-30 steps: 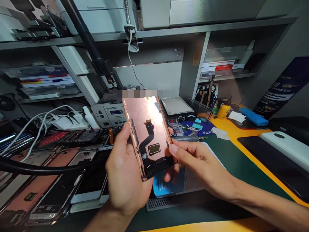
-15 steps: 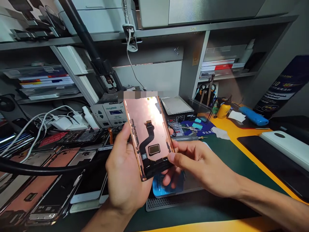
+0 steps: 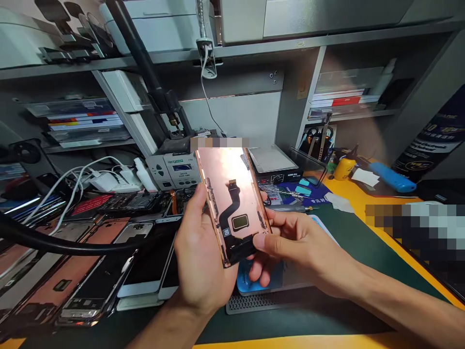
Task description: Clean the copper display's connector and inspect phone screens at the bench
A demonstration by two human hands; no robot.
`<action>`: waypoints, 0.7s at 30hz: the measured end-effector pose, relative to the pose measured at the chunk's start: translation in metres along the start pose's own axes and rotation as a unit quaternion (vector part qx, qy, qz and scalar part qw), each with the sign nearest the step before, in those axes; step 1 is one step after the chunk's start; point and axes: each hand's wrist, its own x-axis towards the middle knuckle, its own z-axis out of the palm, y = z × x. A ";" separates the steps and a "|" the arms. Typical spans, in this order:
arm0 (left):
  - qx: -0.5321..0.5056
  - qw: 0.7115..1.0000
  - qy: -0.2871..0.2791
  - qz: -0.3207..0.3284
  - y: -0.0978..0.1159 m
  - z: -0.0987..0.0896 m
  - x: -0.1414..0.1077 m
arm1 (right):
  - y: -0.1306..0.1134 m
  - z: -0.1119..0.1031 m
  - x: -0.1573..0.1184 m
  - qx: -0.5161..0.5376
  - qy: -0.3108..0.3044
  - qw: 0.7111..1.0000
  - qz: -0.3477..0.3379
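Slid the right thumb (image 3: 260,241) inward, above the tabletop (image 3: 290,342): holding a copper-backed panel (image 3: 250,198), cradled in left hand (image 3: 203,261), pinched at lower corner by right hand (image 3: 305,252); likely light, stiff, fragile, best held by edges, off ribbon cable (image 3: 228,211)

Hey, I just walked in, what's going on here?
Someone at a cluttered repair bench is holding up a copper-backed phone screen panel in both hands. The left hand supports it from the left side and beneath, while the right hand has its thumb near the lower right corner. A black ribbon cable runs across the copper face. More phone parts lie in a row on the left.
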 end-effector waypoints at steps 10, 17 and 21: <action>0.015 0.999 -0.028 -0.010 -0.012 0.001 -0.003 | 0.006 0.008 0.002 0.049 0.011 0.998 0.047; 0.032 0.999 -0.029 0.027 -0.014 0.007 -0.003 | 0.003 0.004 0.003 0.054 0.005 0.996 0.068; 0.047 0.998 -0.014 0.030 -0.012 0.009 -0.004 | 0.005 0.005 0.002 0.060 0.019 0.995 0.079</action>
